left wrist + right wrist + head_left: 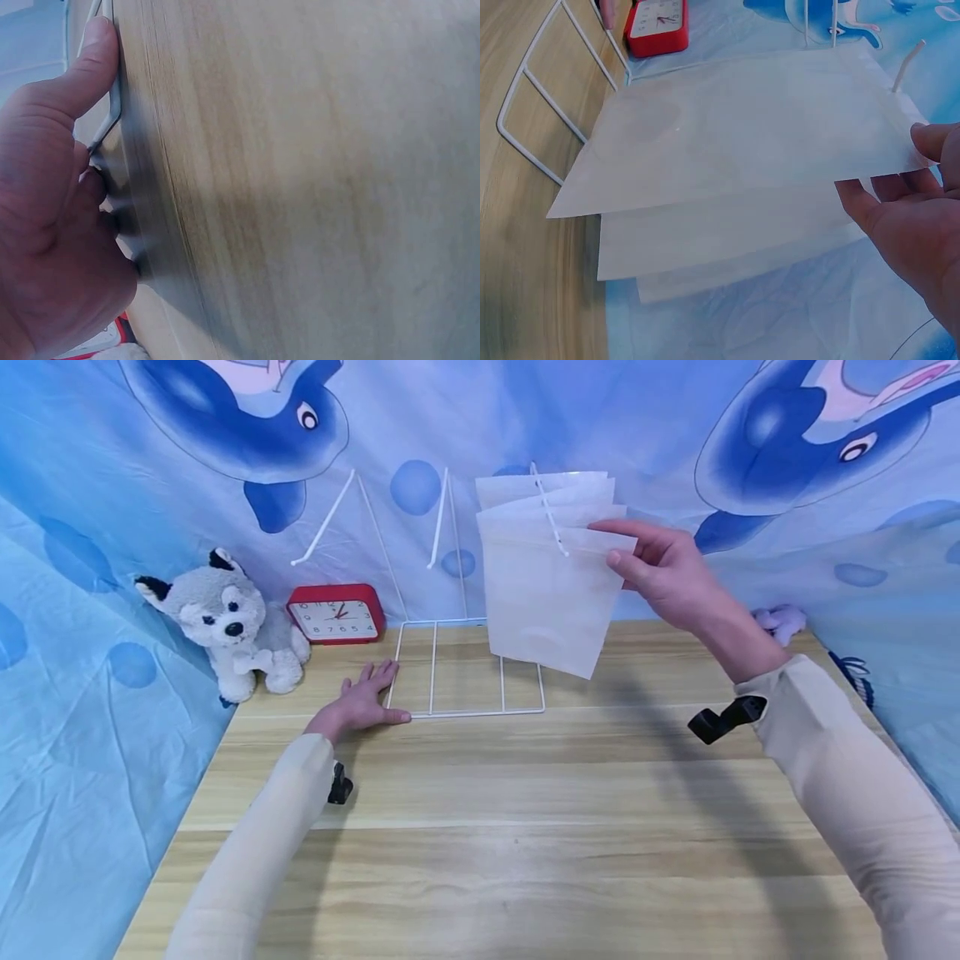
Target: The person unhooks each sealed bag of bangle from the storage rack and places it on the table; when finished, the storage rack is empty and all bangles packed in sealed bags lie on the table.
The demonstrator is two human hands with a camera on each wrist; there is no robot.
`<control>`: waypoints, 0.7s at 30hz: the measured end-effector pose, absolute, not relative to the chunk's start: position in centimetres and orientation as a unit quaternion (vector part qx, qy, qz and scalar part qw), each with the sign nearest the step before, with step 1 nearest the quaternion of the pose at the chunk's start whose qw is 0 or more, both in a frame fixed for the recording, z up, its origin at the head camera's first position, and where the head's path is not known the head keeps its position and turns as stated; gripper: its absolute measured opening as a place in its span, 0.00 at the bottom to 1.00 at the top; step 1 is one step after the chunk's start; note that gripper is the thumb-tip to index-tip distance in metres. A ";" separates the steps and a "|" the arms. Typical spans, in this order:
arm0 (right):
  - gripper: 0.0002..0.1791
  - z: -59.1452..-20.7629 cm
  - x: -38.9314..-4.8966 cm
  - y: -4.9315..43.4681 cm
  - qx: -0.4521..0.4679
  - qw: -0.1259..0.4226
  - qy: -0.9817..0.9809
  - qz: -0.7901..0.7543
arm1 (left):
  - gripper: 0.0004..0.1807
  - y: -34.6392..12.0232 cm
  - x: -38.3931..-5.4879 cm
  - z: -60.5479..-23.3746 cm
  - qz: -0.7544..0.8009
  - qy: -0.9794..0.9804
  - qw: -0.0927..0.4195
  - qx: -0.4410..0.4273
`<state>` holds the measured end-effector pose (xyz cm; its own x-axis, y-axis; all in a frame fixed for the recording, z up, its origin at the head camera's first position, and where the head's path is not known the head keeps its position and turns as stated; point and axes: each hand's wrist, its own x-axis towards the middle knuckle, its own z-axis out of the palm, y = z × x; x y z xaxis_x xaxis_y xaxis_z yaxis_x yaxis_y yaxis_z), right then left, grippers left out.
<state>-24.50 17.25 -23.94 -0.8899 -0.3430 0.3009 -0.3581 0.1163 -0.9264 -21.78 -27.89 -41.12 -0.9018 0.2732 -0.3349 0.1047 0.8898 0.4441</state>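
Observation:
A white wire rack (468, 715) stands on the table, its flat base in front and long prongs rising at the back. Several flat white bags, thin and paper-like, hang one behind another from its right prong (551, 518). My right hand (671, 568) pinches the front white bag (543, 593) by its upper right edge, thumb in front and fingers behind. The prong's tip pokes out through this bag near the top. Spread over the left end of the base, my left hand (363, 700) presses with straight fingers, the thumb (94, 64) along the front wire.
To the left of the rack are a red alarm clock (337, 614) and a grey-and-white plush husky (232, 622). A purple soft thing (780, 622) lies at the back right. Blue dolphin-print cloth (600, 410) hangs behind the wooden table (517, 843).

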 end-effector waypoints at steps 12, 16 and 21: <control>0.18 -23.8 -24.1 17.0 0.221 -0.009 -0.724 0.654 | 0.60 -28.0 -21.8 -41.2 0.212 0.952 0.201 0.096; 0.19 -23.7 -23.6 17.0 0.214 -0.012 -0.725 0.654 | 0.60 -28.0 -21.8 -41.3 0.210 0.952 0.200 0.096; 0.17 -23.7 -23.0 17.3 0.222 0.009 -0.739 0.636 | 0.60 -28.0 -21.8 -41.3 0.211 0.952 0.200 0.095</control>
<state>-23.02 17.30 -23.66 -0.9012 -0.3169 0.2956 -0.3396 0.0927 -0.9360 -21.80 -28.00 -41.35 -0.9020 0.2656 -0.3403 0.0967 0.8926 0.4403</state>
